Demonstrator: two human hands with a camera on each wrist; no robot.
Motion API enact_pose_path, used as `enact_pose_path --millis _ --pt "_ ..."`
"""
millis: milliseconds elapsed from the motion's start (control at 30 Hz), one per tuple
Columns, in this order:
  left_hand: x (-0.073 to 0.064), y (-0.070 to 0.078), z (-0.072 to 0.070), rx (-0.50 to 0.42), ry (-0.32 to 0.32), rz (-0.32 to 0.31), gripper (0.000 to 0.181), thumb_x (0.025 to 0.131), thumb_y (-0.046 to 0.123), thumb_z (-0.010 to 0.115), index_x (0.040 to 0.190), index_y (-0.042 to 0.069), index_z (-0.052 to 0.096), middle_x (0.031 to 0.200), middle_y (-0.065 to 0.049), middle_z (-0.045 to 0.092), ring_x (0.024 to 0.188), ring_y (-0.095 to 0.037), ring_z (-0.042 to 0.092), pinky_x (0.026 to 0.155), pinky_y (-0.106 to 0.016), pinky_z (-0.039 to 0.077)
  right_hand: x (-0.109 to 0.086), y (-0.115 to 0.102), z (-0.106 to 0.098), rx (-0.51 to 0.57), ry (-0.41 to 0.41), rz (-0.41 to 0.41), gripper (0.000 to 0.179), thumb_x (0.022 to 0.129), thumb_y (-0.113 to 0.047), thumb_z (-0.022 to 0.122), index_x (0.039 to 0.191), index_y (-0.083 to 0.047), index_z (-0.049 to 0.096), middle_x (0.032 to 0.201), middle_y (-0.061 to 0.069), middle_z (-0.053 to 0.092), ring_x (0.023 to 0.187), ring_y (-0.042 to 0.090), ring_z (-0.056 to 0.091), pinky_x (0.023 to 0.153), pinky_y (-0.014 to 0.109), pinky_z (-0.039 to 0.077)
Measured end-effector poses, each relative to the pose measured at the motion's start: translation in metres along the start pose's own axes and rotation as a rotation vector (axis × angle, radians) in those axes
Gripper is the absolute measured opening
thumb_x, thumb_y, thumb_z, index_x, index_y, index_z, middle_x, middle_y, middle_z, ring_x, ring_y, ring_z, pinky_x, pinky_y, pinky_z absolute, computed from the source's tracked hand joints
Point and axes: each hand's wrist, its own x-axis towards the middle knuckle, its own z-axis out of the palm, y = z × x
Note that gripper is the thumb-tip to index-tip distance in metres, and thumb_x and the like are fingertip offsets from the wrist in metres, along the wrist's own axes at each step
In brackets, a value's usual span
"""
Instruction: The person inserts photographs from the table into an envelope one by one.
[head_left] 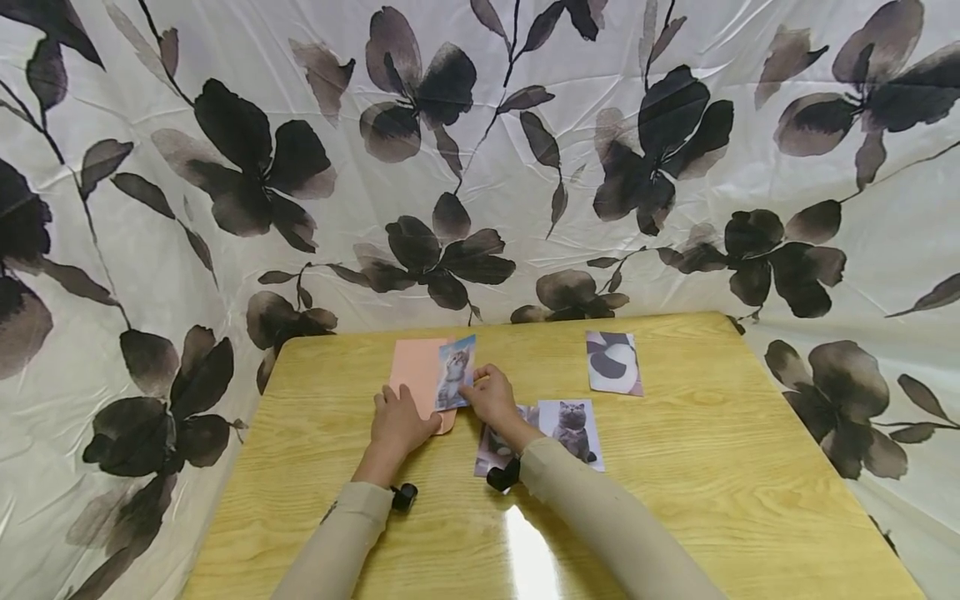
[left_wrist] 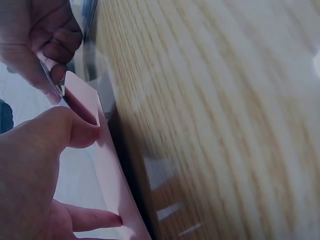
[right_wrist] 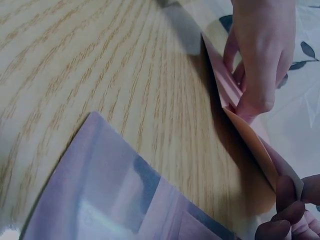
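Kitten card (head_left: 454,375) extended left of the right hand (head_left: 491,400), whose fingers pinched it, long axis forward, over the pink envelope (head_left: 412,364) under the left hand (head_left: 400,423), fingers spread.

A wood-grain table (head_left: 750,467) bears a pink envelope (head_left: 412,368) and three cards (head_left: 613,377).

left of the left hand (head_left: 397,423), open wood runs to the side edge of the table (head_left: 315,417). between that hand and the right hand (head_left: 491,398), a pink envelope (head_left: 412,362) and a kitten card (head_left: 453,379) block a straight pass; beyond both, a hanging cloth (head_left: 540,167) closes the back. between the two wrists a lane opens. right of the right hand, there is passage before a black-and-white card (head_left: 615,363); a grey-cat card (head_left: 572,429) lies beside the right wrist.
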Motion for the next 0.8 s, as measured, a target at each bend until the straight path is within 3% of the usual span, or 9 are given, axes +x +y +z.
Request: enact_pose_path --millis 300,567,800 --pt "0.0008 -0.0017 0.0011 -0.027 -0.005 0.003 0.097 0.097 0.046 0.07 0.159 -0.018 0.031 0.162 -0.047 0.024 0.147 -0.059 0.031 0.104 -0.06 0.052 0.0017 -0.0036 0.0047 -0.006 -0.014 0.002 0.028 0.1 -0.014 0.076 0.116 0.002 0.06 0.069 0.001 0.058 0.053 0.013 0.047 0.049 0.027 0.038" --pt "0.0016 -0.0012 0.0016 -0.013 0.006 -0.007 0.095 0.096 0.045 0.07 0.158 -0.018 0.034 0.158 -0.046 0.03 0.142 -0.057 0.036 0.097 -0.058 0.056 0.0002 -0.0044 0.0088 -0.046 0.016 -0.06 0.028 0.1 -0.014 0.077 0.118 -0.001 0.061 0.069 0.001 0.059 0.053 0.012 0.049 0.05 0.026 0.039" --pt "0.0005 -0.001 0.0015 0.005 -0.001 -0.006 0.094 0.097 0.045 0.07 0.157 -0.018 0.034 0.159 -0.046 0.029 0.144 -0.058 0.035 0.099 -0.058 0.055 -0.006 -0.0047 0.0091 -0.095 0.042 -0.16 0.042 0.101 -0.015 0.076 0.138 -0.001 0.062 0.086 0.004 0.067 0.068 0.013 0.061 0.059 0.027 0.049"
